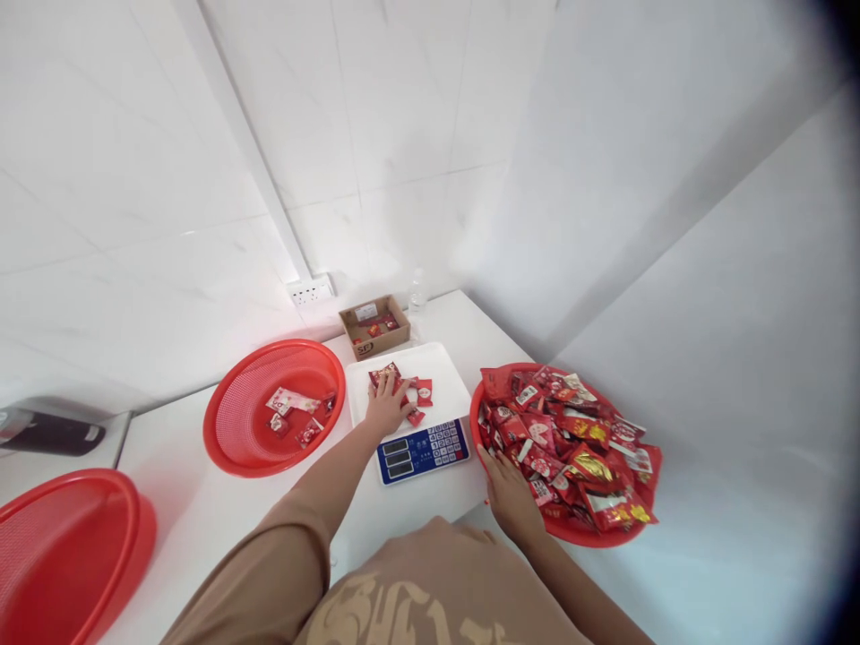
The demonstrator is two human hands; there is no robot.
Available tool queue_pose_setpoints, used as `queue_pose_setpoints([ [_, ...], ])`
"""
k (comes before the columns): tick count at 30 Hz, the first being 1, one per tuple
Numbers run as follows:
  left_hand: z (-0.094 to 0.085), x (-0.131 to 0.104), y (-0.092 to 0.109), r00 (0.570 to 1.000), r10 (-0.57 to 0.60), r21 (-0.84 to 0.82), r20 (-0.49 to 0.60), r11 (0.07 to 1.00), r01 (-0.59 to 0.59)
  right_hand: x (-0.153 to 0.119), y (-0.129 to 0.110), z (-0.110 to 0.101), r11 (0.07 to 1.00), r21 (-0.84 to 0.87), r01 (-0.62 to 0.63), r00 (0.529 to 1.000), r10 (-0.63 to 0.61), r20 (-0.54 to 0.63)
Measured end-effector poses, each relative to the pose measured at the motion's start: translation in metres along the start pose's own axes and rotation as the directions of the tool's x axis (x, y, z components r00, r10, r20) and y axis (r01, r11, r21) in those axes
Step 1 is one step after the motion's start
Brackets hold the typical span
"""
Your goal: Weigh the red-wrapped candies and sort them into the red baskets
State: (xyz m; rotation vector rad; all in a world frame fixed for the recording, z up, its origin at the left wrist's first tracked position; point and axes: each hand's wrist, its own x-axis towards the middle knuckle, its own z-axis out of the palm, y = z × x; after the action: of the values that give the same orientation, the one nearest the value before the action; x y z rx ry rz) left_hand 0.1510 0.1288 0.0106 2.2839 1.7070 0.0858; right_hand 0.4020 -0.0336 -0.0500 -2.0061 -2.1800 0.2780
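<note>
Over the white tray [440, 367] of a blue digital scale [423, 452], my left hand [388, 410] lies with its fingers spread on small red candy packets [382, 369]. More red packets [424, 391] lie just beside its fingertips. My right hand [509, 491] is at the left rim of a red plastic basket [474, 417], fingers at the edge and gripping it. That basket is heaped with shiny red and gold packets [557, 448]. Part of the packets on the tray is hidden under my left hand.
Left of the scale, a red mesh basket [219, 408] holds a few packets. Another red basket [127, 528] stands at the lower left. A small cardboard box [380, 343] with packets sits behind the tray, near a clear bottle [417, 291]. A wall socket [311, 289] is behind.
</note>
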Motion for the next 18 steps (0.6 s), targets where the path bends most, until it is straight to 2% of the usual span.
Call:
queue_pose_setpoints([
  [4,-0.002,-0.028,-0.013,0.996,0.008,-0.023,-0.094,1.000,-0.011,-0.001,0.000,0.000,0.999,0.038,0.006,1.000,-0.005,-0.005],
  [6,-0.004,-0.046,-0.025,0.988,-0.021,-0.010,-0.150,1.000,0.020,0.000,0.001,0.002,0.998,0.055,0.003,1.000,-0.002,-0.012],
  [9,-0.013,-0.070,-0.051,0.953,-0.200,0.009,-0.227,0.978,0.207,0.005,0.000,0.003,0.996,0.091,-0.018,1.000,0.019,-0.002],
  [11,-0.021,-0.085,-0.074,0.888,-0.389,-0.008,-0.243,0.917,0.399,0.013,-0.003,0.001,0.992,0.123,-0.027,1.000,0.026,0.013],
  [14,-0.034,-0.113,-0.110,0.754,-0.627,-0.021,-0.196,0.771,0.636,0.025,-0.009,-0.003,0.986,0.164,-0.015,1.000,0.010,0.030],
  [18,-0.047,-0.164,-0.155,0.603,-0.780,0.044,-0.164,0.605,0.795,0.031,-0.013,-0.005,0.987,0.158,0.001,0.999,-0.008,0.041],
])
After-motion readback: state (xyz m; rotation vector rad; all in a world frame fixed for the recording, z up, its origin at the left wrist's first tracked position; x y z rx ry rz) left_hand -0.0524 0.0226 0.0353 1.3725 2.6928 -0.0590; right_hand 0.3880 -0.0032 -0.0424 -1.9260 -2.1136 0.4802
